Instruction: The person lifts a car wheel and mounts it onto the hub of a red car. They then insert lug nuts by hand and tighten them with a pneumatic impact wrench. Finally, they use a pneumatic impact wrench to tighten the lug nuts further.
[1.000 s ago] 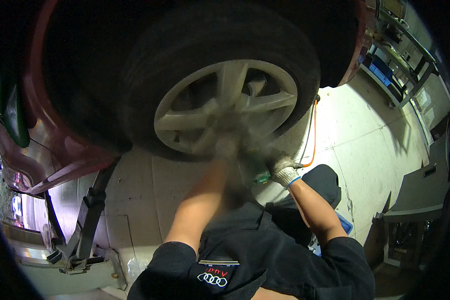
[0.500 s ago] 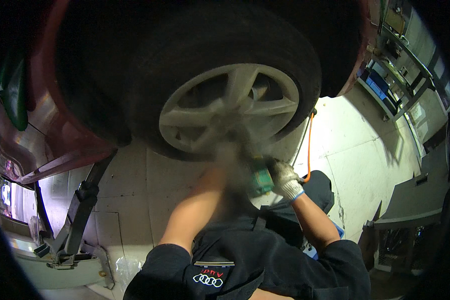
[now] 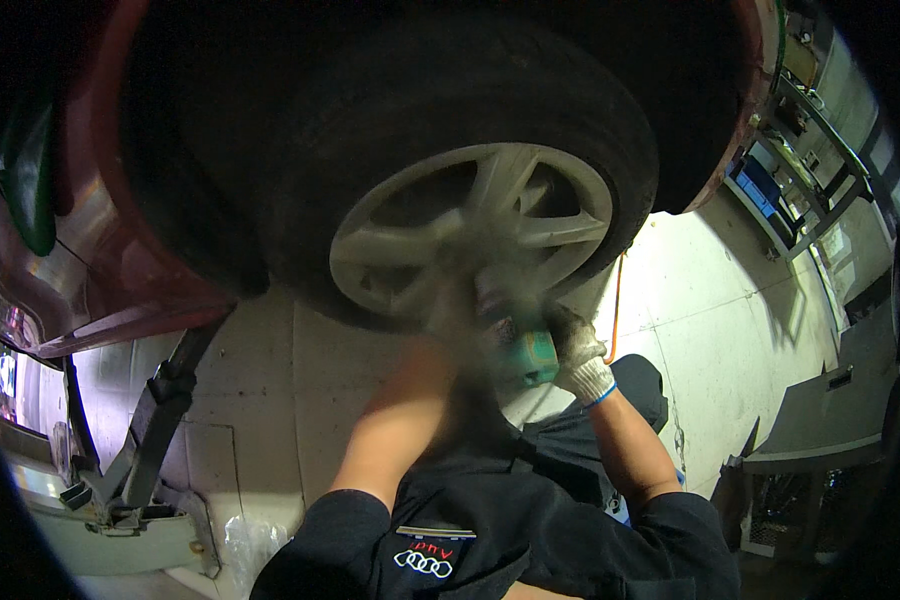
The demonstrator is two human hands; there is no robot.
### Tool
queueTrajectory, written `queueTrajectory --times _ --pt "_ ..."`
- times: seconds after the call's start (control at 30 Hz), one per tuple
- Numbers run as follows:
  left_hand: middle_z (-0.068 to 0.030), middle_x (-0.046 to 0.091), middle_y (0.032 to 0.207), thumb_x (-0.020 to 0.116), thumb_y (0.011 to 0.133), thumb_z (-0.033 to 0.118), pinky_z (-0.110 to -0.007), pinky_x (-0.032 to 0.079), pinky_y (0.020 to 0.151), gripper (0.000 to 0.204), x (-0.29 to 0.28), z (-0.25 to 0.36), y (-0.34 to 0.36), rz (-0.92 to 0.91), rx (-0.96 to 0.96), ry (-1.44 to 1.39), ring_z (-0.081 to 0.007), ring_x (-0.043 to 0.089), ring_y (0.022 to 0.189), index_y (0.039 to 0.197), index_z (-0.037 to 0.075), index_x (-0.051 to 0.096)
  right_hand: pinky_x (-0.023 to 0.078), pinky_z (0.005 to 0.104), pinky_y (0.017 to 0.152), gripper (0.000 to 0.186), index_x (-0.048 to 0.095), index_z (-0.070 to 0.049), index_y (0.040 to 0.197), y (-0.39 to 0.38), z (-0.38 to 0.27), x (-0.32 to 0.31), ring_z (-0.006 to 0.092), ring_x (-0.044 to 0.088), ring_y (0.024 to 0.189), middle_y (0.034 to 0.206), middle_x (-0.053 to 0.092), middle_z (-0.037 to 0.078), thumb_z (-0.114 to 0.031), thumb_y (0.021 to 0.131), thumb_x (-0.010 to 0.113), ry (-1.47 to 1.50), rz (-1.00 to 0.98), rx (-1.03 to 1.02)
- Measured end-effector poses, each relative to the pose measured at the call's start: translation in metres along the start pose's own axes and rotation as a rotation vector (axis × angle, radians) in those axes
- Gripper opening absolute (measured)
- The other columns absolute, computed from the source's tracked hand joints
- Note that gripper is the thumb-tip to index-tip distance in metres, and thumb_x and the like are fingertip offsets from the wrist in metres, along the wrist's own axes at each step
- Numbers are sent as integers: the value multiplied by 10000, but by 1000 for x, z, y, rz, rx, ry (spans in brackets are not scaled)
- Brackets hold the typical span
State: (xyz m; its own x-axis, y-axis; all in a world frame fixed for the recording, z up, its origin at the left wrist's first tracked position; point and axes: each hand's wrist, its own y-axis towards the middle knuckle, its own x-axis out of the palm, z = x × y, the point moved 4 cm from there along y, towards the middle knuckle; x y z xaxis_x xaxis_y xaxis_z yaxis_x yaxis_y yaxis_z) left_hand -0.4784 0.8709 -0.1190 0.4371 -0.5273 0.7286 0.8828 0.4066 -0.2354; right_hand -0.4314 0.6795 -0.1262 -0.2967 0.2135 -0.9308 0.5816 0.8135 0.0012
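In front of me is a car wheel with a silver five-spoke rim (image 3: 500,180) and a black tyre (image 3: 625,130). My right hand (image 3: 577,350), in a whitish knit glove with dark-stained fingers, is closed around a green impact wrench (image 3: 530,355). The wrench's front end points up at the middle of the rim. My left hand (image 3: 448,312) reaches to the lower part of the wheel, beside the front of the wrench. A hazy smear covers this hand and the hub, so its fingers cannot be made out.
An orange hose (image 3: 618,300) runs behind my right hand. Red car bodywork (image 3: 100,230) surrounds the wheel. A dark lift arm (image 3: 160,410) stands at the left, with clear plastic (image 3: 255,545) on the floor nearby. Metal racks (image 3: 810,150) and a grey cabinet (image 3: 820,400) stand right.
The wheel sits slightly lower and farther right in view. My right hand has brought the wrench a little closer to the hub, and its front end shows more. My left arm stays at the wheel.
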Motion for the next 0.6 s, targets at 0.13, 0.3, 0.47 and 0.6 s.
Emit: queueTrajectory --times 0.13,0.3,0.47,0.6 --pt "-159 539 1343 502 1004 430 -472 541 864 551 24 15 -28 95 -51 58 -304 571 1155 1424 77 452 482 441 1007 506 532 -37 1336 -3 3 37 298 562 1188 1296 584 151 -363 950 556 1960 -43 177" --pt "-166 551 1318 562 981 401 -455 529 875 571 31 46 -23 227 -124 494 -301 575 1141 1421 54 451 498 474 973 494 513 -19 1338 19 21 74 315 601 1109 1259 597 159 -381 1018 407 2083 -116 349" --pt "-172 569 1286 612 959 384 -433 525 878 599 20 38 0 275 -174 487 -299 587 1113 1414 30 451 491 418 968 481 549 -7 1283 35 65 103 290 606 1098 1253 614 127 -373 977 488 1641 -110 1" --pt "-178 584 1257 654 933 387 -414 524 878 632 23 29 3 260 -180 471 -298 596 1090 1399 7 457 467 372 998 545 491 -36 1357 46 96 126 262 580 1155 1312 580 124 -362 927 574 898 48 -3"
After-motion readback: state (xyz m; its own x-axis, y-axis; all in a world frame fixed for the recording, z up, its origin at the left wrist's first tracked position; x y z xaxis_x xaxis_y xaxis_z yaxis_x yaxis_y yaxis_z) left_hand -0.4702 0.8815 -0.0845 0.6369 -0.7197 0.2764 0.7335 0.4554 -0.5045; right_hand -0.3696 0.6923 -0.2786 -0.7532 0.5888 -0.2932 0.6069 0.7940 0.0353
